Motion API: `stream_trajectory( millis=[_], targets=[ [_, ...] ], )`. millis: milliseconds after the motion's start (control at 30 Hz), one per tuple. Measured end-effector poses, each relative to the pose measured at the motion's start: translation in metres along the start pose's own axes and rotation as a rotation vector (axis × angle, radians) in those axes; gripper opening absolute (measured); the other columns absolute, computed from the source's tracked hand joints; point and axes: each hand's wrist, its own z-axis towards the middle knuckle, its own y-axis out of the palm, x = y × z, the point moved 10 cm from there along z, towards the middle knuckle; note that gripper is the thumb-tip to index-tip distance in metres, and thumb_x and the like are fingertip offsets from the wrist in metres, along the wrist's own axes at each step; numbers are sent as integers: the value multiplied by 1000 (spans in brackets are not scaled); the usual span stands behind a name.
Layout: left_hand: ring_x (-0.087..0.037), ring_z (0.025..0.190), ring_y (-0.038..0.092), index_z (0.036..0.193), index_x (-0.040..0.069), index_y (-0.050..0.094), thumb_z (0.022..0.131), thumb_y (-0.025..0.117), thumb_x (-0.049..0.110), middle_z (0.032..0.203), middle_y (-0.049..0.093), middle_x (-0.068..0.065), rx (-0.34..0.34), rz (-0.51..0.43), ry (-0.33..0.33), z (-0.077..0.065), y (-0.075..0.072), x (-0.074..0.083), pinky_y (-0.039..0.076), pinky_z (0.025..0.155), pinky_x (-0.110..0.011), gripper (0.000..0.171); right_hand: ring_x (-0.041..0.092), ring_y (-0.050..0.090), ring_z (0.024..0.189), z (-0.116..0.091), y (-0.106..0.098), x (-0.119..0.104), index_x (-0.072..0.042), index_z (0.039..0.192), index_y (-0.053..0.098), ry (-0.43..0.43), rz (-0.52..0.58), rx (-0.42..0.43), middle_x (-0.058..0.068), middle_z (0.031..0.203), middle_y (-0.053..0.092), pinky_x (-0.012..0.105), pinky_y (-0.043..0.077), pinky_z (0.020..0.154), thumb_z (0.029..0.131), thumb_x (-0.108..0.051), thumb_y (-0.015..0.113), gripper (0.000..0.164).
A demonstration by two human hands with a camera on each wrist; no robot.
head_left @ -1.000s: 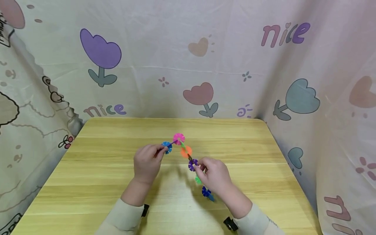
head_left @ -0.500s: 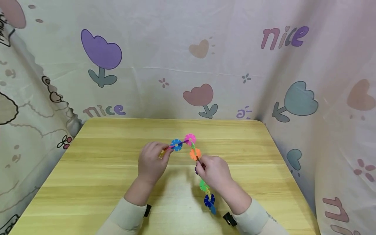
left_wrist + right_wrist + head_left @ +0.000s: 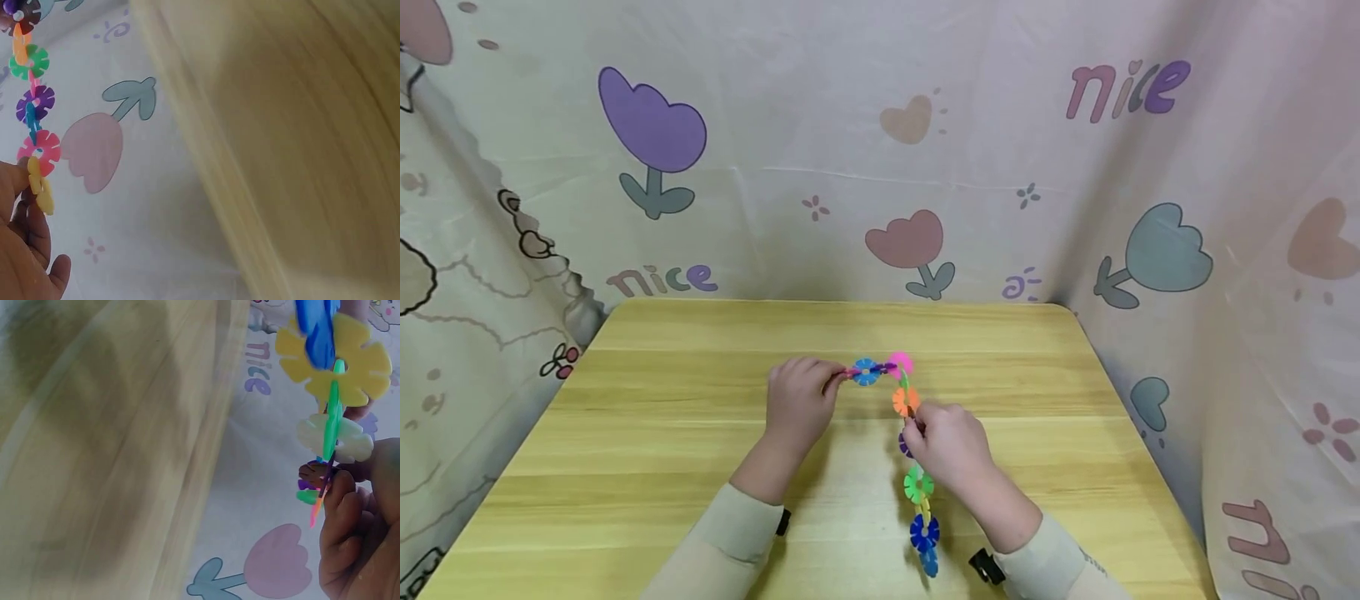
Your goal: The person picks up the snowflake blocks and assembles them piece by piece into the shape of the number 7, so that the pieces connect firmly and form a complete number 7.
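A chain of slotted plastic snowflake discs (image 3: 866,372) in many colours stretches between both hands, over the wooden table. My left hand (image 3: 802,404) pinches its left end; in the left wrist view the thumb and fingers are at a yellow disc (image 3: 42,194) beside a pink disc (image 3: 47,150). Farther along, my right hand (image 3: 953,442) pinches the chain just below the orange disc (image 3: 904,402), close to a brown disc (image 3: 314,472). Below that grip the rest hangs toward the near edge, with a green disc (image 3: 918,484) and a dark blue disc (image 3: 924,532).
The wooden table (image 3: 647,467) fills the lower part of the head view. A printed curtain (image 3: 775,100) stands behind it and along both sides. Black clips (image 3: 987,567) show at the sleeve cuffs.
My left hand has moved right, its pinch shifting from the blue disc to the chain's end. My right hand's grip has gone from the purple disc toward the orange one; the loose end hangs nearer.
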Motion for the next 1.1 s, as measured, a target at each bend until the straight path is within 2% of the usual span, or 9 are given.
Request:
stream_trajectory(
  millis=[200,433,767,967,1100],
  targets=[
    [-27,93,71,95,15,84,96,81,20,94,79,0,-132,13,-80,3,23,-5,50,88,-54,6,5,32,44,2,11,10,-22,57,41,78,-16,-84,-11,51,33,24,27,42,96,-18,70,48],
    [-27,93,70,95,16,83,97,80,19,95,79,-1,-192,45,-97,7,38,-7,49,86,-53,5,6,33,43,5,20,22,-21,57,41,117,-31,-131,-10,50,35,25,28,42,97,-19,68,49],
    [-25,88,68,96,17,84,97,80,20,95,79,0,-330,103,-143,3,69,-19,47,81,-46,4,7,34,43,8,39,35,-21,55,44,163,-41,-211,-10,51,37,26,30,42,97,-20,67,48],
    [-25,87,66,97,18,84,97,80,19,95,79,0,-376,110,-168,3,79,-21,45,80,-45,5,9,39,44,7,49,42,-21,56,47,187,-47,-258,-8,52,42,27,34,43,98,-23,67,47],
    [-25,87,65,99,19,85,98,78,16,96,79,0,-438,128,-201,2,88,-24,43,80,-44,8,10,40,45,7,53,45,-21,56,48,196,-51,-277,-8,53,42,28,35,44,97,-22,68,45]
  ],
)
